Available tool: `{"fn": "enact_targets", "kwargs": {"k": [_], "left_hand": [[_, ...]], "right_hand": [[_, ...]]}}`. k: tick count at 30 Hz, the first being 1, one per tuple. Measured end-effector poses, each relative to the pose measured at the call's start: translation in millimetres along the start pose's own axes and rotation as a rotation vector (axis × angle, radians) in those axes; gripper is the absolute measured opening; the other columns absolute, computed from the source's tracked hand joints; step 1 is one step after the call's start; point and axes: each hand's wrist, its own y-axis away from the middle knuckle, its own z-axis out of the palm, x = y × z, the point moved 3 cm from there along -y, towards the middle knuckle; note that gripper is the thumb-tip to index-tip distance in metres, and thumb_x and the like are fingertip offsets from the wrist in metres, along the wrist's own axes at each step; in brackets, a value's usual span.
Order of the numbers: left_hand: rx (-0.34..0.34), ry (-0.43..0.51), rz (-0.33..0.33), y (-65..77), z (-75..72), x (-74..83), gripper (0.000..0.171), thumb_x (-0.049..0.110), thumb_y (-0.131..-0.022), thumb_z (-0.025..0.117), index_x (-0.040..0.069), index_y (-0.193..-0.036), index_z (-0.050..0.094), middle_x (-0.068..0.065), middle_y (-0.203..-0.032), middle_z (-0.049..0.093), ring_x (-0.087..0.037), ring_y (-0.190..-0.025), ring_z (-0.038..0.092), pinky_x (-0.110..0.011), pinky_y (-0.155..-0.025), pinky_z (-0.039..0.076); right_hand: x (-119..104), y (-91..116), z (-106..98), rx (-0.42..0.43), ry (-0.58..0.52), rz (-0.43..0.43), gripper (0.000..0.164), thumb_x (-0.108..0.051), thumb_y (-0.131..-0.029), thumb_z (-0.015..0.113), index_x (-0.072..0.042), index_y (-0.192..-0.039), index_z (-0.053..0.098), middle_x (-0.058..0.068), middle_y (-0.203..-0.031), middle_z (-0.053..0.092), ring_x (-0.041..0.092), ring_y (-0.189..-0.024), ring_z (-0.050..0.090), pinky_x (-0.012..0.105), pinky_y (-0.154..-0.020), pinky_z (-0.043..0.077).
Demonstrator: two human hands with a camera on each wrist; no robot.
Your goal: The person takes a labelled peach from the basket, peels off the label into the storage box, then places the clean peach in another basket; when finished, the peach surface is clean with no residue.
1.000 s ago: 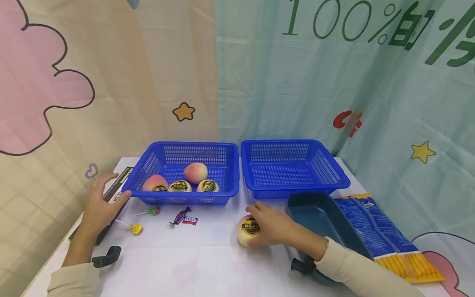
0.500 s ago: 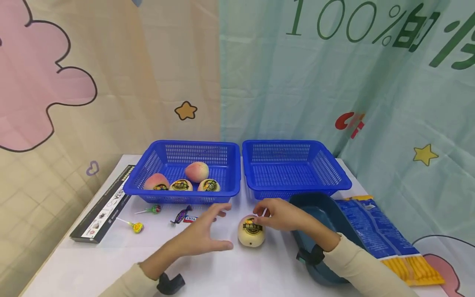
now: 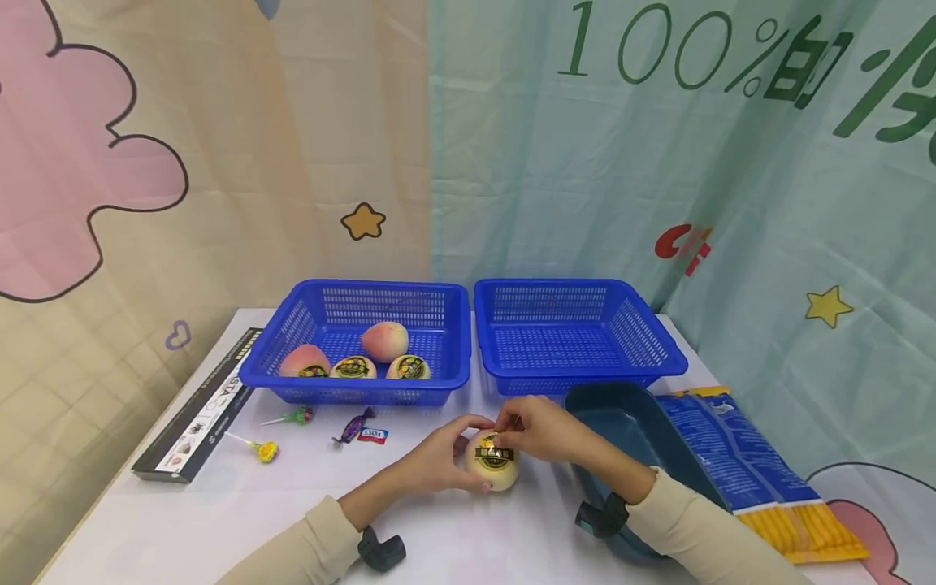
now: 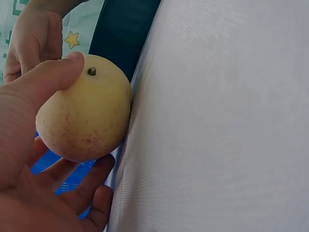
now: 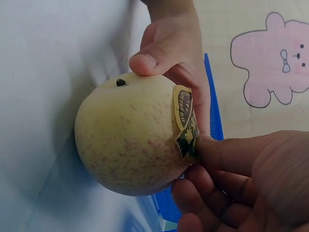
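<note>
A pale peach [image 3: 503, 481] with a black and gold sticker [image 3: 491, 459] sits on the white table. My left hand [image 3: 439, 460] holds it from the left, thumb near the dark stem end and fingers around the other side in the left wrist view. From the right, my right hand [image 3: 541, 427] pinches the sticker's edge between thumb and forefinger. In the right wrist view the label [image 5: 185, 121] looks creased beside the thumb; how much of it is loose I cannot tell. Several more peaches [image 3: 385, 341] lie in the left blue basket [image 3: 354, 396].
A second blue basket [image 3: 585, 382] stands at the back right. Near my right forearm are a dark teal tray [image 3: 621, 422] and a blue and yellow packet [image 3: 738, 455]. Lollipops [image 3: 267, 451], a purple-wrapped candy [image 3: 356, 426] and a long black-and-white box [image 3: 197, 414] lie left.
My left hand has come from beside the left basket over to the peach and taken hold of it. My right hand has let go of the fruit and now pinches its sticker.
</note>
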Motion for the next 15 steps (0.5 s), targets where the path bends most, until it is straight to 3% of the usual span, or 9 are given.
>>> {"fn": "enact_targets", "kwargs": {"k": [9, 15], "left_hand": [[-0.008, 0.017, -0.044, 1.7, 0.6, -2.0, 0.077, 0.02, -0.076, 0.092, 0.023, -0.141, 0.051, 0.004, -0.13, 0.061, -0.011, -0.102, 0.067, -0.033, -0.095, 0.049], [-0.013, 0.028, -0.047, 0.2, -1.3, -2.4, 0.076, 0.02, -0.077, 0.09, 0.022, -0.142, 0.05, -0.001, -0.133, 0.06, -0.013, -0.105, 0.066, -0.035, -0.096, 0.05]], "right_hand": [[-8, 9, -8, -0.032, -0.112, -0.003, 0.008, -0.011, -0.095, 0.072, -0.013, -0.088, 0.071, -0.008, -0.076, 0.062, 0.011, -0.069, 0.054, 0.024, -0.058, 0.047], [-10, 31, -59, -0.056, -0.232, -0.047, 0.007, -0.013, -0.1, 0.066, -0.009, -0.096, 0.069, 0.0, -0.085, 0.064, 0.021, -0.079, 0.057, 0.031, -0.067, 0.052]]}}
